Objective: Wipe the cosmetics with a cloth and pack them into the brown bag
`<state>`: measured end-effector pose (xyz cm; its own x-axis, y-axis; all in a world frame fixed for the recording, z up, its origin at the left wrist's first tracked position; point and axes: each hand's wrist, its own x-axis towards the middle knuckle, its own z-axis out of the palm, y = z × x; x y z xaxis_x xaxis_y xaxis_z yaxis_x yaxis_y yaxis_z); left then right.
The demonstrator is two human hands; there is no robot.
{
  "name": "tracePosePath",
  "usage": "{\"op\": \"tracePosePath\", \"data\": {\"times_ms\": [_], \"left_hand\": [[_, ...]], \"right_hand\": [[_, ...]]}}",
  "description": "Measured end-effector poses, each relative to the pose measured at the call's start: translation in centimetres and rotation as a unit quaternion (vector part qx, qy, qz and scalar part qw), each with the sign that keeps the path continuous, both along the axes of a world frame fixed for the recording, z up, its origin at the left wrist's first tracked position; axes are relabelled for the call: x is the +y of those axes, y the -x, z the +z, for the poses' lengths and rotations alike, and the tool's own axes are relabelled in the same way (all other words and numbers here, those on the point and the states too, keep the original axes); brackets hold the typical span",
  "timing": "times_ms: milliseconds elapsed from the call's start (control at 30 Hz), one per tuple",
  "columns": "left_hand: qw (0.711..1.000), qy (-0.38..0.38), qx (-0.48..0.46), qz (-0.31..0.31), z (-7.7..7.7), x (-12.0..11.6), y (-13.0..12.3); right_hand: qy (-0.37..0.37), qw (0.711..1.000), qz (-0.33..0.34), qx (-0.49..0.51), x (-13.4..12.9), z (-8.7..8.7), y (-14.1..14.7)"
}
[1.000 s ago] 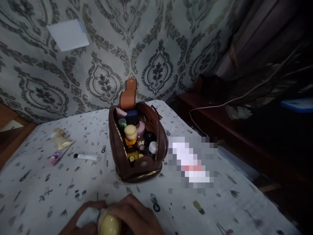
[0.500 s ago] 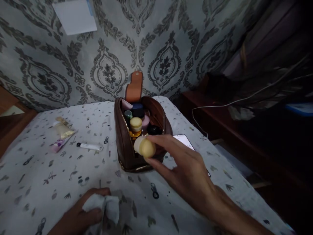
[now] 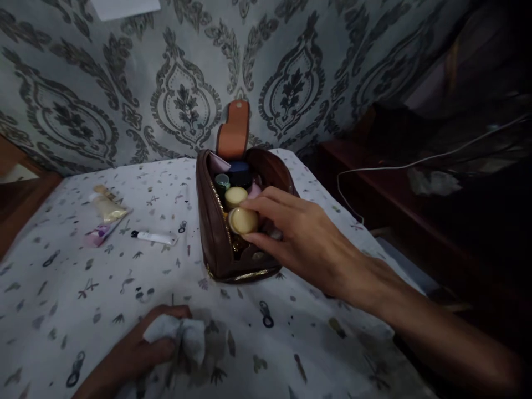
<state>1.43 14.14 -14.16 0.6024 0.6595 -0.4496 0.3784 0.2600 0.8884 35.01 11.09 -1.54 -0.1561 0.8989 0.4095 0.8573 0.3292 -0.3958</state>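
Observation:
My right hand (image 3: 299, 233) pinches a small jar with a pale yellow lid (image 3: 243, 220) between thumb and fingers, just over the front of an unzipped brown toiletry bag (image 3: 214, 235). Inside the bag stand another jar with a yellow lid (image 3: 235, 197), a green-rimmed container (image 3: 222, 180), a black-topped item (image 3: 240, 179) and a pink one (image 3: 254, 190) partly covered by my fingers. Low on the left, my left hand (image 3: 141, 349) is closed around a crumpled white wipe (image 3: 183, 335), resting close to the cloth.
Left of the bag lie a white tube with a black cap (image 3: 153, 238), a yellowish tube (image 3: 108, 208) and a purple-and-pink tube (image 3: 100, 234). An orange-brown strap (image 3: 234, 133) rises behind the bag against the patterned wall. A white cable (image 3: 399, 168) runs along the right.
My right hand has carried the jar from in front of the bag's edge to over its opening, beside the other yellow-lidded jar. My left hand keeps the wipe. The camera view has shifted slightly.

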Motion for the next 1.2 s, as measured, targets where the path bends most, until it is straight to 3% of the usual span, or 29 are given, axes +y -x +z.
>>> {"op": "tracePosePath", "data": {"times_ms": [100,233,433,633,900,1200], "left_hand": [[1.000,0.000,-0.005,-0.026,0.0,0.1,-0.1],[1.000,-0.007,0.011,0.027,-0.1,-0.1,-0.3],[1.000,-0.003,0.005,0.006,-1.7,0.1,1.1],[1.000,-0.024,0.012,0.002,-1.8,0.1,1.4],[0.999,-0.022,0.024,0.000,-2.1,0.2,1.3],[1.000,-0.013,0.028,-0.008,0.0,-0.1,0.1]], "right_hand": [[0.050,0.998,0.020,-0.011,0.8,0.3,0.0],[0.114,0.992,0.060,-0.020,1.8,1.3,0.0],[0.179,0.975,0.118,-0.052,3.0,2.0,-0.3],[0.205,0.964,0.112,-0.126,3.5,1.3,0.0],[0.235,0.945,0.094,-0.206,3.4,2.5,0.7],[0.243,0.944,0.122,-0.188,3.1,2.6,0.1]]}}
